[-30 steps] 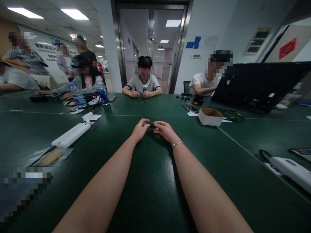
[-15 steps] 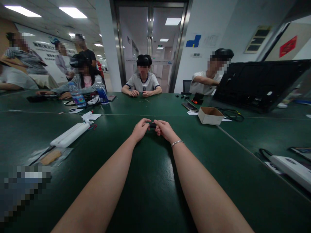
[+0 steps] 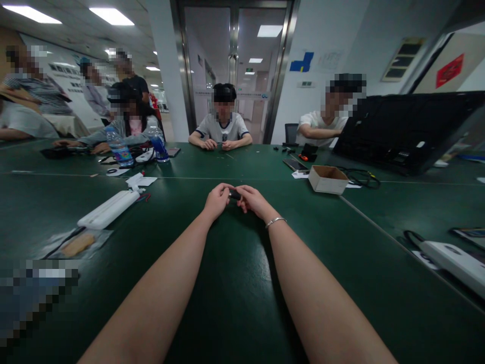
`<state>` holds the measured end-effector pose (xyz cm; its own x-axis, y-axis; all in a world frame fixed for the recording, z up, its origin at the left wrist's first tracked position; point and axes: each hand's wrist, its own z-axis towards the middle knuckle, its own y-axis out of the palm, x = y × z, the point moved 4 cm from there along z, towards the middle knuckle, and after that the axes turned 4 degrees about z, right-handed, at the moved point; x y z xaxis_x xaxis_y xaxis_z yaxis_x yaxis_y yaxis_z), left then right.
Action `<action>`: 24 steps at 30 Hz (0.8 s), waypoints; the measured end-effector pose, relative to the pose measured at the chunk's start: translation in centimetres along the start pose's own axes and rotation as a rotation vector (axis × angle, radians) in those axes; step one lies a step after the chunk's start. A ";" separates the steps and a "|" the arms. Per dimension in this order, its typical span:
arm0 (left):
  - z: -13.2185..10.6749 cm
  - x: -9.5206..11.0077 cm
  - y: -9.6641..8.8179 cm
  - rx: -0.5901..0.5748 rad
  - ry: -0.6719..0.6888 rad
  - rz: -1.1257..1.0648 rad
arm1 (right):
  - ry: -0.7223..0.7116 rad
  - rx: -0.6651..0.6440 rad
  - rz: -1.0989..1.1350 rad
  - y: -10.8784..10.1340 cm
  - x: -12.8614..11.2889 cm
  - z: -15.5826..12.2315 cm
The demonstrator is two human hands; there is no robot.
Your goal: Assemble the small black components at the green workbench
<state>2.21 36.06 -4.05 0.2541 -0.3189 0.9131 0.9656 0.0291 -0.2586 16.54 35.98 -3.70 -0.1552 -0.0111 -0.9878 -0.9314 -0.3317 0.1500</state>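
Note:
A small dark cylinder-like piece (image 3: 235, 194) lies between my two hands, just above the green table (image 3: 235, 283). Its kind is too small to make out; a paler, shiny bit shows at its left end. The fingertips of my left hand (image 3: 216, 203) are closed at that left end. My right hand (image 3: 255, 202), with a silver bracelet (image 3: 276, 221) on the wrist, pinches the other end between thumb and fingers. Both hands nearly meet, and the fingers hide part of the piece.
On the left lie a white power strip (image 3: 108, 210) and a plastic bag (image 3: 81, 244); two bottles (image 3: 119, 147) stand farther back. To the right are an open cardboard box (image 3: 328, 181), a phone (image 3: 295, 165) and a big black panel (image 3: 405, 131). Across the table sits a person (image 3: 222, 126).
The dark piece has shifted slightly left and shows more of its length, with a shiny left end now visible. My fingers have moved a little around it.

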 end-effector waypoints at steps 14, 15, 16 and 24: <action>0.1 0.1 -0.3 0.038 -0.036 0.012 | 0.003 -0.005 0.080 -0.2 0.0 -0.2; 0.1 0.2 -0.3 0.038 -0.038 0.012 | 0.024 -0.004 0.068 -0.2 0.1 -0.2; 0.0 0.3 -0.3 0.040 -0.043 0.011 | 0.030 -0.007 0.058 -0.1 0.1 -0.2; -0.1 0.6 -0.3 0.048 -0.049 -0.020 | 0.045 -0.002 0.091 -0.2 0.3 0.0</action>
<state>2.07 35.78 -3.50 0.2360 -0.2734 0.9325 0.9717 0.0692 -0.2256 16.71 36.06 -4.00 -0.2239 -0.0831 -0.9711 -0.9134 -0.3297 0.2388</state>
